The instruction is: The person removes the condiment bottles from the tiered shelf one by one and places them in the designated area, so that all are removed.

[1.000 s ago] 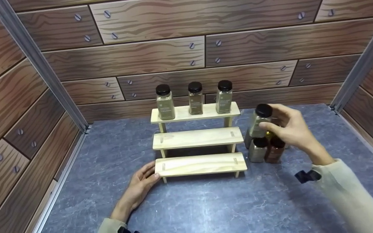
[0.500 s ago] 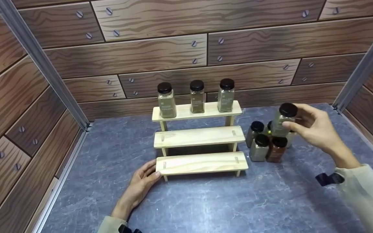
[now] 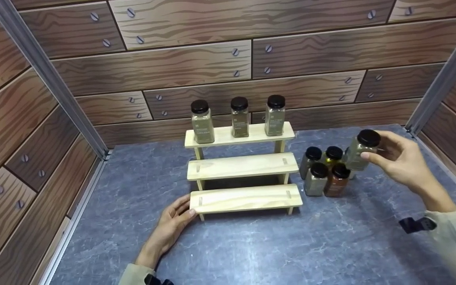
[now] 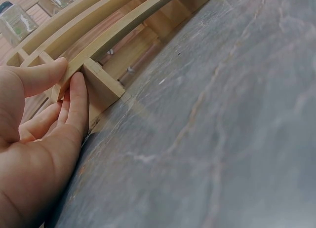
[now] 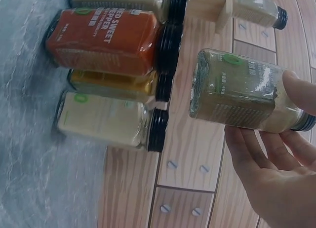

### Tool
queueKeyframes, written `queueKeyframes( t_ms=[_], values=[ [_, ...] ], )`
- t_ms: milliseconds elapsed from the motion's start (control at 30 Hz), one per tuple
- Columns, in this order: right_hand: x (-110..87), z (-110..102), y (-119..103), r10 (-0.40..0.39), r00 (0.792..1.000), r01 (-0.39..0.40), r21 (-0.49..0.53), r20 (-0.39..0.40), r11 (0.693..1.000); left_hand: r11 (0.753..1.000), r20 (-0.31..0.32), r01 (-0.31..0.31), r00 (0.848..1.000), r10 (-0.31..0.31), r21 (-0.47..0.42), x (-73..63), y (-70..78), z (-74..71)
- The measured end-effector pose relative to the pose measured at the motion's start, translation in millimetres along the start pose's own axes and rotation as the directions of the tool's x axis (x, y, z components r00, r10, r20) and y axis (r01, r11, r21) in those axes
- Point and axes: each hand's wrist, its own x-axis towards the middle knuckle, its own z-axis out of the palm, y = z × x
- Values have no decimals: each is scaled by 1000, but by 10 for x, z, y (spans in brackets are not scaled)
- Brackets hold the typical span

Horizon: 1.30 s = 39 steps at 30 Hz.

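My right hand (image 3: 408, 164) grips a black-capped glass spice jar (image 3: 355, 156) between thumb and fingers, raised over the right side of a jar cluster. In the right wrist view this jar (image 5: 237, 90) holds a greenish-beige powder and hangs clear of the others. My left hand (image 3: 168, 227) pinches the left end of the lowest board of a three-step wooden rack (image 3: 246, 199); the left wrist view shows the thumb (image 4: 47, 76) above the board and fingers beneath. Three spice jars stand apart on the top step: left (image 3: 203, 128), middle (image 3: 240, 124) and right (image 3: 275, 122).
The cluster right of the rack includes a red sweet pepper jar (image 3: 336, 186), a grey-beige jar (image 3: 315, 185), a yellow jar (image 3: 331, 159) and a dark one (image 3: 308, 166). A pale jar (image 5: 101, 120) shows in the right wrist view. Wood-patterned walls (image 3: 196, 63) enclose the table (image 3: 232, 253).
My right hand has carried the spice jar rightward, away from the rack and across the cluster, lowering it slightly lately. My left hand stays on the rack's lowest board.
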Motion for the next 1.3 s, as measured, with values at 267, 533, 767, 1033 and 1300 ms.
queueKeyframes(
  t_ms=[267,533,767,1033,1300],
  values=[
    [-78,-89,75,11,1000,-11,-33,-2,999,1000,5,5,1000,-5,18,-8,15,5],
    [-171,-142,226,19,1000,-19,-13,-10,1000,1000,-5,4,1000,-4,20,-6,9,-1],
    [-287,-137,397,18,1000,-18,32,-3,999,1000,-15,14,1000,-13,23,6,5,2],
    [-386,-60,597,11,1000,-11,117,-4,993,1000,-14,12,1000,-12,22,3,-6,-4],
    [-468,-2,765,33,999,-33,88,9,996,999,8,5,1000,-6,42,5,-7,-18]
  ],
)
